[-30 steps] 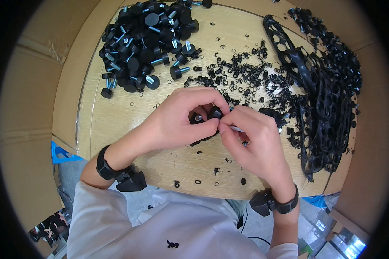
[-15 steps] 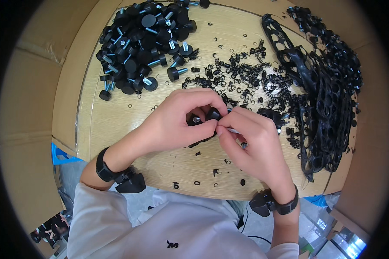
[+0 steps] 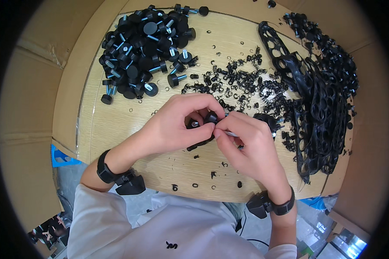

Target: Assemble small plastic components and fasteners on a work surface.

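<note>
My left hand (image 3: 177,125) is closed around a small black knob with a metal screw stem (image 3: 210,117) over the middle of the wooden table (image 3: 116,125). My right hand (image 3: 250,149) meets it from the right, fingertips pinched on the knob's stem, where a thin metal piece shows at my fingers. A black part (image 3: 199,144) pokes out under my left palm. Both hands touch each other at the fingertips.
A heap of black knobs with blue-grey screws (image 3: 145,43) lies far left. Small black springs and rings (image 3: 242,84) are scattered ahead. Long black perforated plastic frames (image 3: 320,108) pile up at right. Cardboard walls (image 3: 39,86) surround the table.
Both hands stay together in the same spot; the fingers have shifted slightly on the knob, and the head view moved a little.
</note>
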Demonstrator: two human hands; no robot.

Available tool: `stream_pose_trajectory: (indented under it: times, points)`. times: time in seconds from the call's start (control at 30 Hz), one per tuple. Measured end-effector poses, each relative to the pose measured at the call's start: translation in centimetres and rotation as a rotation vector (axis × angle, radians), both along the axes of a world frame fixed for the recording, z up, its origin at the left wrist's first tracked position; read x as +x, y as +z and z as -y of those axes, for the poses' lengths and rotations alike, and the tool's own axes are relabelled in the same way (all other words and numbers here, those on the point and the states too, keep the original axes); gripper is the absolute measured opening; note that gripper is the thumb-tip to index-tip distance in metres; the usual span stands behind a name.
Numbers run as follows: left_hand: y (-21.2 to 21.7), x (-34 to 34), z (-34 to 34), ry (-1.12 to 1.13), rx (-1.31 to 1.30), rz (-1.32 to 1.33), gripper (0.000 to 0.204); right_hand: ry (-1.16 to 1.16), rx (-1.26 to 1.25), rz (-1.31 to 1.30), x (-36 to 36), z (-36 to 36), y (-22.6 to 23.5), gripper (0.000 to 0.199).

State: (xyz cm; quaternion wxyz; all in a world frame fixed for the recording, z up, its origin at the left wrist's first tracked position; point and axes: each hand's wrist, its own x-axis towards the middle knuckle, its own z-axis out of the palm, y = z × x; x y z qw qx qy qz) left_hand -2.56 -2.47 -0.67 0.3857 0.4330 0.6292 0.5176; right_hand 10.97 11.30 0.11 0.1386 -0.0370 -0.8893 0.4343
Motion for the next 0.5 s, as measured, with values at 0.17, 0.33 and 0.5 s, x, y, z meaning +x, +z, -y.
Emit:
stream_pose_trajectory:
  times: [0.17,0.33,0.5]
  points:
    - [0.13,-0.04,-0.08,-0.014,-0.01,-0.008,0.022,-0.001,0.001,0.007,0.0,-0.02,0.08,0.006]
    - [0.31,-0.09,-0.09,-0.023,-0.016,-0.009,0.022,0.019,0.013,0.065,0.07,-0.16,0.49,0.004]
    - [0.22,-0.08,-0.07,-0.023,-0.02,-0.003,0.022,0.021,0.01,0.055,0.09,-0.19,0.47,0.004]
